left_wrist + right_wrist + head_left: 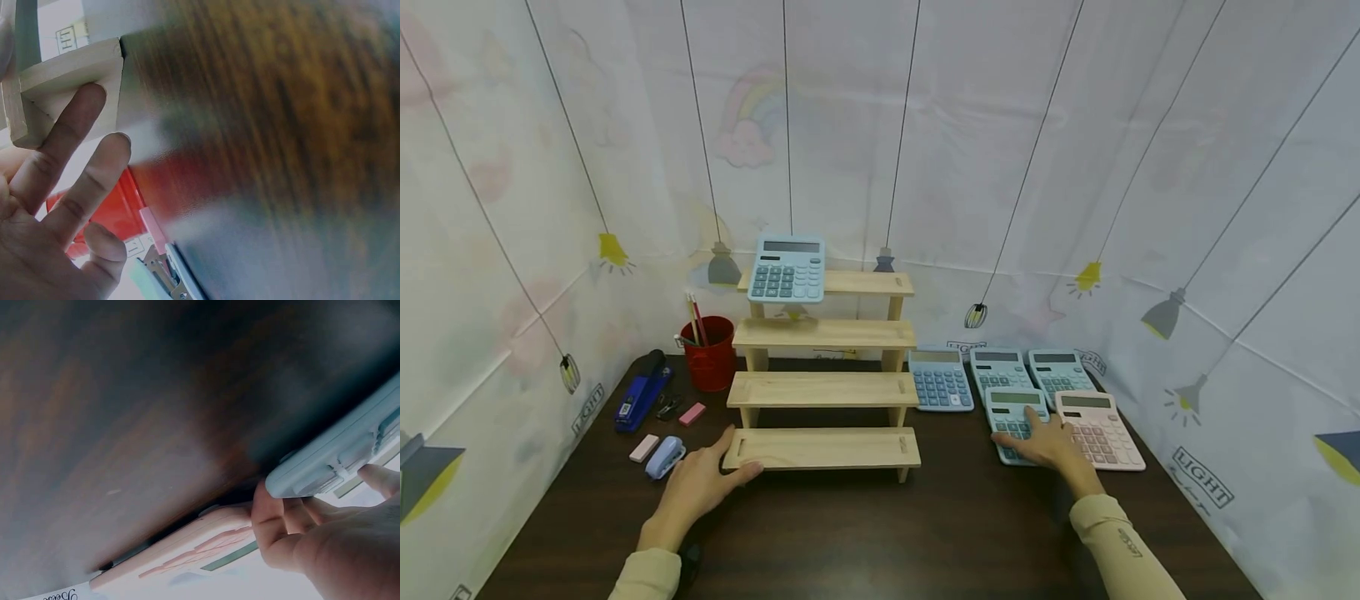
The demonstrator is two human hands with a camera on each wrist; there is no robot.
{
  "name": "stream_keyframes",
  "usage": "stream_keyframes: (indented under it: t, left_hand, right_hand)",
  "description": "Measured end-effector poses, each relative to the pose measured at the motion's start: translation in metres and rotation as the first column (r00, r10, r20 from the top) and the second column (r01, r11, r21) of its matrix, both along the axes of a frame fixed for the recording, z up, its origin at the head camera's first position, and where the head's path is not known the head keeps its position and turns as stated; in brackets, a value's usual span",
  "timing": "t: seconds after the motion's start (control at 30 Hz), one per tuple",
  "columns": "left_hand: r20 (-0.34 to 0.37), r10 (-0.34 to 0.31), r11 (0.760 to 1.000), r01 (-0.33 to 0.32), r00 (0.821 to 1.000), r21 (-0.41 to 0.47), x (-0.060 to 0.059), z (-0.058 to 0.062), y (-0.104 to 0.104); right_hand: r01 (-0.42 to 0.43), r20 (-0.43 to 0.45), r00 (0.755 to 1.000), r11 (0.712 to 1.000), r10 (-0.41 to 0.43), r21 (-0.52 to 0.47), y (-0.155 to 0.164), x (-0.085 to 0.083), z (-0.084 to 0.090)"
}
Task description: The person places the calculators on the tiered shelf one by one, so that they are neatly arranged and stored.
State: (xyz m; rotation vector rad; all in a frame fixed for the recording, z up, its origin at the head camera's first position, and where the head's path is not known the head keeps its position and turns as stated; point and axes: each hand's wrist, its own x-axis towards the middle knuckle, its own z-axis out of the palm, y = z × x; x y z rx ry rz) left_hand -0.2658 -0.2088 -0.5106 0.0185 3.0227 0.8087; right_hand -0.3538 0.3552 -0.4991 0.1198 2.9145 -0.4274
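Right hand (1051, 447) gripping blue calculator (1011, 414), left hand (700, 482) flat against wooden shelf (823, 447), "LIGHT" label (1202, 477)

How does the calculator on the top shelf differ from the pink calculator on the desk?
The blue calculator stands propped, tilted up, on the wooden rack's top step; the pink calculator lies flat on the desk. No hand touches the blue one; the right hand is beside the pink one. Both look alike in shape.

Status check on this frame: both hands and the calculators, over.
Left hand open, resting against wooden stepped shelf. Right hand gripping front blue calculator. Pink calculator right beside it, touching or not unclear.
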Motion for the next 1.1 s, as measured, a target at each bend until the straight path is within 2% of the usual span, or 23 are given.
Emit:
stream_keyframes:
  t: [0.33, 0.67, 0.9, 1.1]
  left_hand:
    - [-0.01, 0.005, 1.0, -0.005, 1.0, 0.011, -0.001, 0.006, 0.002]
    - [-0.02, 0.015, 1.0, -0.014, 1.0, 0.005, 0.0, 0.002, -0.004]
    - [-0.012, 0.001, 1.0, 0.0, 1.0, 0.016, 0.002, 0.002, -0.002]
    - [-0.014, 0.001, 1.0, -0.001, 1.0, 0.025, 0.002, 0.001, 0.0]
  right_hand:
    - [0.0, 0.0, 1.0, 1.0, 0.0, 0.022, 0.0, -0.002, 0.006]
    - [-0.008, -0.006, 1.0, 0.999, 0.008, 0.031, -0.011, 0.0, 0.005]
    - [0.005, -0.007, 1.0, 1.0, -0.004, 0.023, -0.007, 0.005, 0.001]
    - [0.008, -0.015, 1.0, 1.0, -0.008, 0.007, -0.007, 0.006, 0.006]
